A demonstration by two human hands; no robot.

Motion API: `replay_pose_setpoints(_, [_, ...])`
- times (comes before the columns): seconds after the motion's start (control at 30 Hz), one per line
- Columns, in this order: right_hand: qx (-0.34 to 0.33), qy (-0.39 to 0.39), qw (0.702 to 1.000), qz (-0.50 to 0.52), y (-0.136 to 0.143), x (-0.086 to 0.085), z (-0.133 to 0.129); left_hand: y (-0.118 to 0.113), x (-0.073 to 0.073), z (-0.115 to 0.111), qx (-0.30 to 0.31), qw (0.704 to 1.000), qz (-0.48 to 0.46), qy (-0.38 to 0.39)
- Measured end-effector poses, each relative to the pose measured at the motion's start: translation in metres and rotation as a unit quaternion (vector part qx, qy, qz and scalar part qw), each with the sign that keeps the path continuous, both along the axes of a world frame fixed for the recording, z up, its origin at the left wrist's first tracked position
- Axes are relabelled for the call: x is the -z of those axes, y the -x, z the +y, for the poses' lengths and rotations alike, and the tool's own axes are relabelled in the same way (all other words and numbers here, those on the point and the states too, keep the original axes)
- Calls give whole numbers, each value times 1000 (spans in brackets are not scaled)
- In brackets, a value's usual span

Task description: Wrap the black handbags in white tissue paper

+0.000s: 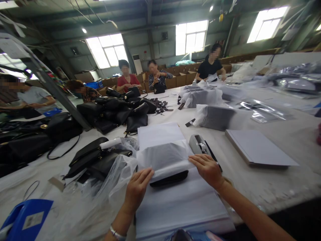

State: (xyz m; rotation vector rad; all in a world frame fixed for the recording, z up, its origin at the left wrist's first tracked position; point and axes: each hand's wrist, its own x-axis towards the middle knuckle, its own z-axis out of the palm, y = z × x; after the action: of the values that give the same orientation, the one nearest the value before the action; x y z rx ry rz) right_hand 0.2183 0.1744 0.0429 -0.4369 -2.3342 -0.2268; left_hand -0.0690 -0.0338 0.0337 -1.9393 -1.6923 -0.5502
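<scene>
A black bag lies in front of me, mostly covered by thin white tissue paper; only its near edge shows. My left hand holds the tissue at its near left corner, fingers pressed together. At the right edge, my right hand has its fingers together on the tissue. Under the bag is a stack of white sheets. Just beyond my right hand stands a grey tape dispenser.
Black bags are heaped at the left, with clear plastic nearer. A blue holder sits front left. At the right lie white boards and a wrapped bag. Several people work across the table.
</scene>
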Motion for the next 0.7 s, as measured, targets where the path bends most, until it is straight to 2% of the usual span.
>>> replay_pose_setpoints(0.23, [-15,37,999,1,-21,13,-11,0,11,-8,-24,999,-20,17])
replay_pose_setpoints(0.33, [-4,66,998,4,-20,8,-24,-1,15,-12,-24,999,-25,26])
replay_pose_setpoints(0.43, [-17,79,997,12,-5,-6,-40,-3,18,-15,-25,999,-29,33])
replay_pose_setpoints(0.53, [-61,88,994,-21,21,-13,-49,-2,20,-16,-25,998,-32,44])
replay_pose_setpoints(0.6, [-73,111,988,-75,37,-8,-50,0,20,-17,-25,998,-34,56])
replay_pose_setpoints(0.7, [-63,158,975,-146,50,11,-51,1,15,-22,-33,995,-51,73])
